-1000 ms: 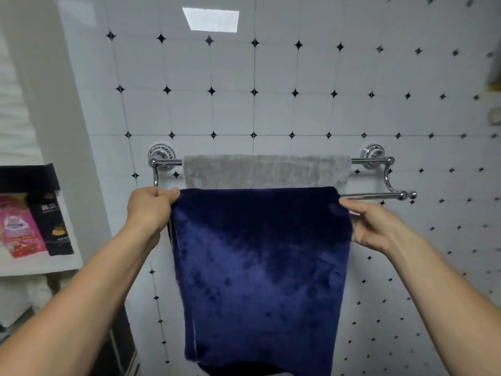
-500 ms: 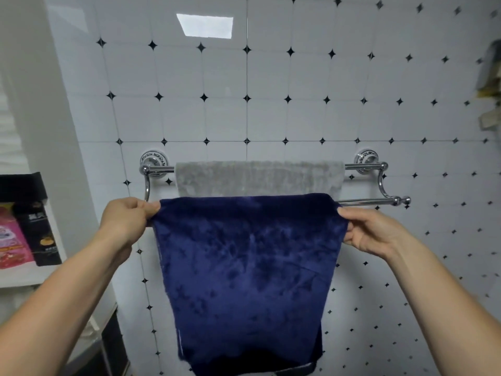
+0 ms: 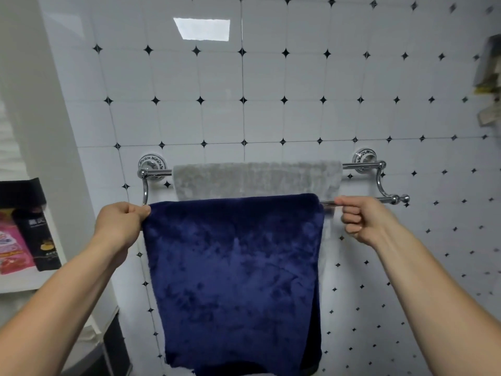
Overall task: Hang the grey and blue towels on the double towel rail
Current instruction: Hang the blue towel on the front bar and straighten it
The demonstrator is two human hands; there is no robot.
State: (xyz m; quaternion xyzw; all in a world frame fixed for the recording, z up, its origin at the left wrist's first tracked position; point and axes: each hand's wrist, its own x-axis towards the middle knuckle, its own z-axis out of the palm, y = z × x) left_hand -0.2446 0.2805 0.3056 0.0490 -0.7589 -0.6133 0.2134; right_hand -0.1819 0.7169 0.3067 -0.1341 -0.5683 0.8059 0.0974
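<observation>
1. Squaring up the blue towel (image 3: pixel 235 272) on the double towel rail (image 3: pixel 363 166). It is draped over the front bar (image 3: pixel 376 200), with a long fall on the near side. The grey towel (image 3: pixel 257 180) lies over the back bar, close to the tiled wall (image 3: pixel 271 90).
2. Left hand (image 3: pixel 119 226): thumb and curled fingers pinch the blue towel's top left corner, right at the bar's left end.
3. Right hand (image 3: pixel 366 221): fingers curled in, no cloth in them. It sits just beside the towel's right edge, level with the front bar. Contact with the bar: cannot tell.
4. Judgement: both towels are up, so only tidying is left.
5. Doing it well:
   - Shift the cloth sideways along the bar, not downward. Plush fabric on chrome will likely slide off if the near fall is tugged.
   - The rear fall is hidden, so check its length before letting go.
   - Keep the fold line level and centred under the grey one.
   - Ease the left corner free without dragging, and keep knuckles off the grey towel.
</observation>
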